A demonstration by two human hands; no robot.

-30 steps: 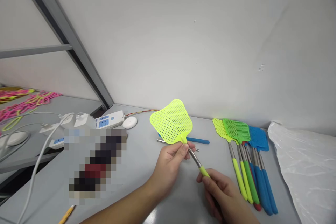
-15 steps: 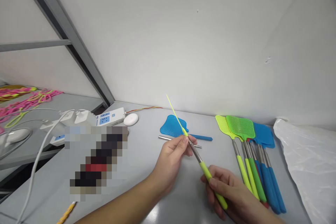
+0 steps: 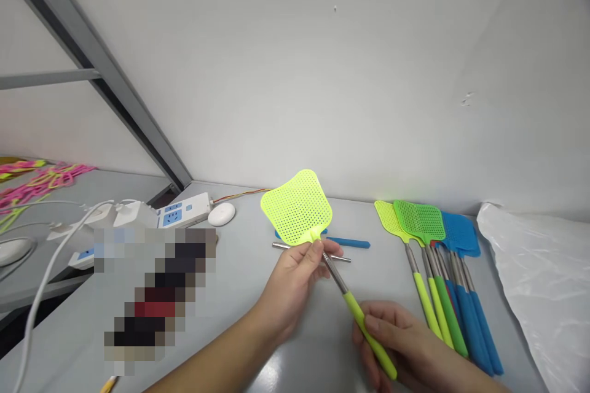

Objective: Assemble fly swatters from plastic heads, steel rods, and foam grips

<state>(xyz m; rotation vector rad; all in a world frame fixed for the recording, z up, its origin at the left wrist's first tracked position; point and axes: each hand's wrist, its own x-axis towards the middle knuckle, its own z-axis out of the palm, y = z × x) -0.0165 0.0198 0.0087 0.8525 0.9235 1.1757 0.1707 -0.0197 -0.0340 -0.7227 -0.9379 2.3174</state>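
Observation:
A yellow-green fly swatter (image 3: 297, 206) is held up off the table, its perforated head facing me. My left hand (image 3: 297, 282) pinches it at the neck, where the head meets the metal shaft. Around the yellow-green grip, the fingers of my right hand (image 3: 391, 341) are closed. Behind the swatter, a blue swatter handle (image 3: 348, 242) lies on the table, and the blue head near it is mostly hidden. A thin metal rod (image 3: 282, 245) lies partly covered by my left hand.
To the right lie several finished-looking swatters, with a green head (image 3: 419, 221) and blue heads (image 3: 461, 233) overlapping. A clear plastic bag (image 3: 530, 270) is at far right. On the left are a power strip (image 3: 187, 212), a white oval device (image 3: 222, 214), a white cable (image 3: 39, 301) and a pixelated object.
The held swatter has turned about its shaft, from edge-on to its flat face showing. Both hands keep their hold. The view has shifted slightly.

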